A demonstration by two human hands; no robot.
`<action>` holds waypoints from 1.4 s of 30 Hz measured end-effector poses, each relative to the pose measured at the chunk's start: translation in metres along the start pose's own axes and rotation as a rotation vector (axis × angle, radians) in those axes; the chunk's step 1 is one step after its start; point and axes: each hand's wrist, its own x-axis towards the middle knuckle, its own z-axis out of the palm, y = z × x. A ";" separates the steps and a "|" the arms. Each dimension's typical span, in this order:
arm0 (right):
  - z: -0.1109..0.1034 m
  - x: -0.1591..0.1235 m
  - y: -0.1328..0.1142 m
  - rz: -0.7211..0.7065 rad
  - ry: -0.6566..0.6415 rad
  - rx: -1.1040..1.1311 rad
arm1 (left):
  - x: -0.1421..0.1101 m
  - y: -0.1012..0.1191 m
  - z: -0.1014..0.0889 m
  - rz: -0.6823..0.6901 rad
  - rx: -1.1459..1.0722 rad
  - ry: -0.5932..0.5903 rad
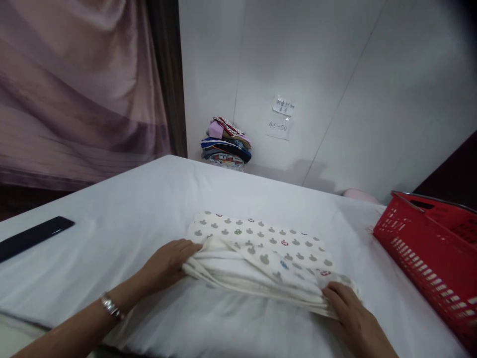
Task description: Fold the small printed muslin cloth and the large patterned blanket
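Note:
A cream cloth point(268, 238) printed with grey mushroom-like shapes and a few coloured marks lies partly folded on the white-covered surface. Its near edge is lifted, and white inner layers show there. My left hand point(169, 261), with a silver band on the wrist, grips the left end of that edge. At the right end, my right hand point(346, 306) has its fingers closed over the cloth, the thumb hidden beneath. The lifted edge stretches between both hands.
A red plastic basket point(428, 248) stands at the right. Folded clothes point(226, 144) are stacked beyond the far edge, by a wall with paper notes point(279, 124). A dark flat object point(35, 237) lies at the left. A pinkish curtain point(74, 89) hangs behind.

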 end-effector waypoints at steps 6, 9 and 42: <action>-0.006 -0.018 0.006 -0.093 -0.066 0.116 | -0.010 0.020 -0.026 -0.027 -0.091 -0.089; -0.024 0.008 0.012 -0.016 -0.278 0.245 | 0.013 0.015 -0.033 -0.100 -0.203 -0.183; 0.049 0.090 0.094 0.179 -0.098 0.224 | 0.086 0.016 0.035 0.157 -0.164 -0.187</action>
